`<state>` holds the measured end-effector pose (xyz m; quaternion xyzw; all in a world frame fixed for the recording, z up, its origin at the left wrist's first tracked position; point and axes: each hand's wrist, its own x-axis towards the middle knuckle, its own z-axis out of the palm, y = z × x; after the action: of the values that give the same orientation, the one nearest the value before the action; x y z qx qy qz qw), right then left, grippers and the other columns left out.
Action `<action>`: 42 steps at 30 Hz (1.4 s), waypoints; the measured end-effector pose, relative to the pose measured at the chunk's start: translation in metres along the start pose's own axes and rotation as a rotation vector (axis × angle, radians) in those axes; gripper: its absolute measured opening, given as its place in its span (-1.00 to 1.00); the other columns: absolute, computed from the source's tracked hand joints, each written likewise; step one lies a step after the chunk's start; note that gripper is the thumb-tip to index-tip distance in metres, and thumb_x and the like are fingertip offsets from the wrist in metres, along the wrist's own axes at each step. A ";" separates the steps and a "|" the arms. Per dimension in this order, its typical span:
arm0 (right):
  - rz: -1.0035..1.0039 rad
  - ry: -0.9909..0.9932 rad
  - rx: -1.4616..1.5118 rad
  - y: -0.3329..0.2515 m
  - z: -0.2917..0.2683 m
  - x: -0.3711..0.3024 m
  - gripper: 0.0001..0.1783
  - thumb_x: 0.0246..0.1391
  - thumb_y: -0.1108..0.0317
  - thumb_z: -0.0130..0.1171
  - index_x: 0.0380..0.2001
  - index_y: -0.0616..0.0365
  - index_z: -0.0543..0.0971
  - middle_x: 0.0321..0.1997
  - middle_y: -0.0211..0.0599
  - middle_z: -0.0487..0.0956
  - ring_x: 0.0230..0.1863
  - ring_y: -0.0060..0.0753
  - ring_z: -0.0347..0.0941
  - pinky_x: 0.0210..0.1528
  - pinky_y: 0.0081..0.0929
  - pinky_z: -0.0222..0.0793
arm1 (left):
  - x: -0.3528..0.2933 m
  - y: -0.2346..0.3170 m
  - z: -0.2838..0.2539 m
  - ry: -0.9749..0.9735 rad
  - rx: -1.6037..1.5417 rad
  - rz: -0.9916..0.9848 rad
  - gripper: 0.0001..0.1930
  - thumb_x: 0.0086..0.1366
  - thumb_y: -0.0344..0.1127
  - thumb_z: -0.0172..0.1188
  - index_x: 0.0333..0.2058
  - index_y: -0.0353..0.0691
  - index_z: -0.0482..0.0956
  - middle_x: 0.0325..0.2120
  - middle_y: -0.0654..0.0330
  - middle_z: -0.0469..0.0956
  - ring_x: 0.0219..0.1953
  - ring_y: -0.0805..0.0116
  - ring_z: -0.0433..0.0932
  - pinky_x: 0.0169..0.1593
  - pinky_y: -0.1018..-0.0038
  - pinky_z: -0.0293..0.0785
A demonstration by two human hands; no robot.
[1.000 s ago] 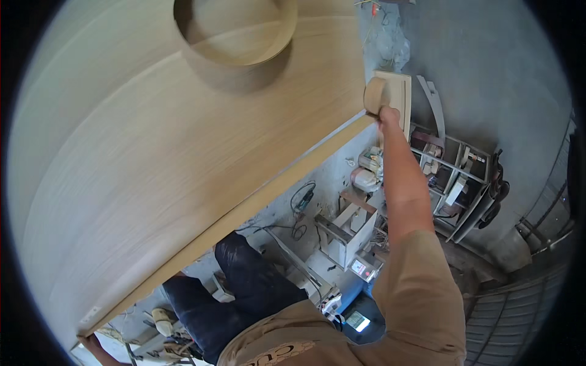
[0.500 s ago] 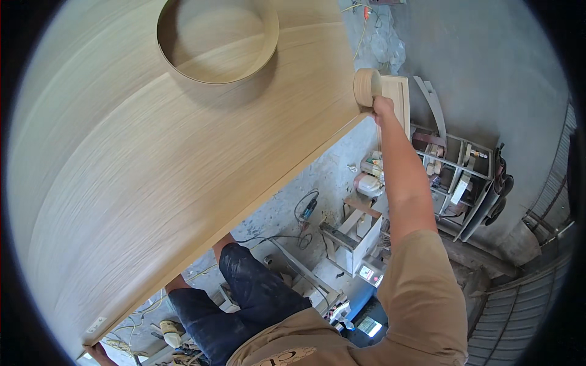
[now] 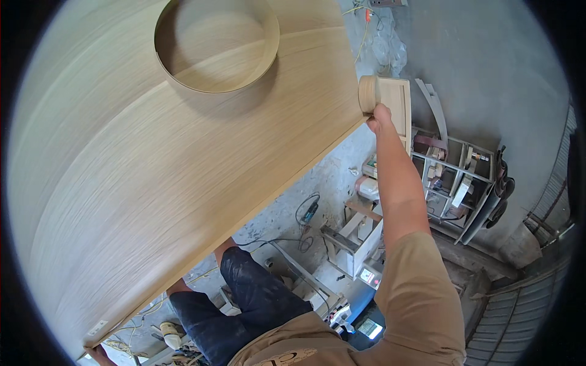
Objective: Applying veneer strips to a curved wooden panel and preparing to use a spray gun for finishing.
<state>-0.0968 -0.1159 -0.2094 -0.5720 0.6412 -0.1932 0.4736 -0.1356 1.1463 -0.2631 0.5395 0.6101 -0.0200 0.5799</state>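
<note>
Grey wall (image 3: pixel 470 73) at two o'clock, ribbed metal sheeting (image 3: pixel 516 317) at four, crowded storage rack (image 3: pixel 453 165) at three. Wide wood-grained panel (image 3: pixel 183 165) across the whole ten-o'clock side, with a straight near edge from eight o'clock up to one. Resting on that panel at eleven, a large wooden hoop (image 3: pixel 170 46), with wood grain visible through the ring. At one, by the panel's right-hand corner, a smaller tan roll (image 3: pixel 368 93). Closed on the lower side of that roll, with bare forearm (image 3: pixel 404 198) up from four o'clock: the right hand (image 3: pixel 379 116). Between seven and eight, at the panel's near corner: the left hand (image 3: pixel 99 354), partly hidden; cannot tell whether gripping or merely touching. Just beyond the roll, at two, a pale framed board (image 3: pixel 395 100) and a curved light strip (image 3: pixel 434 113). Close to the middle, toward five, a power tool (image 3: pixel 311 210) with a black cord (image 3: pixel 305 238) on the speckled floor (image 3: pixel 339 165); farther out, a white box frame (image 3: pixel 360 253). Dark dusty shorts (image 3: pixel 262 287) at seven, just below the panel's edge.
</note>
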 end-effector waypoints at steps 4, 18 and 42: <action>0.002 -0.078 0.095 0.007 -0.004 0.009 -0.55 0.31 0.51 -0.05 0.21 0.53 0.36 0.14 0.12 0.51 0.05 0.08 0.60 -0.01 0.03 0.63 | -0.001 0.002 -0.005 0.002 -0.007 -0.002 -0.59 0.45 -0.06 0.03 0.08 -0.25 0.50 0.06 0.04 0.56 0.17 0.04 0.48 0.32 0.05 0.40; 0.047 -0.121 0.110 0.014 -0.005 0.021 -0.50 0.43 0.27 -0.13 0.30 0.34 0.38 0.26 0.00 0.50 0.22 0.04 0.49 0.24 0.01 0.49 | 0.001 0.009 -0.007 0.005 -0.022 0.000 -0.61 0.42 -0.11 0.10 0.05 -0.26 0.52 0.04 0.02 0.57 0.15 0.04 0.49 0.31 0.03 0.39; 0.088 -0.132 0.226 0.003 0.011 -0.001 -0.42 0.42 0.17 -0.25 0.33 0.34 0.30 0.37 0.09 0.40 0.34 0.11 0.37 0.39 0.07 0.27 | -0.001 0.015 -0.016 0.000 -0.064 -0.005 -0.65 0.36 -0.18 0.23 0.00 -0.29 0.56 0.00 -0.01 0.58 0.13 0.03 0.49 0.30 0.00 0.38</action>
<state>-0.0898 -0.1112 -0.2169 -0.4977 0.6074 -0.2053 0.5841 -0.1368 1.1627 -0.2482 0.5193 0.6117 -0.0019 0.5968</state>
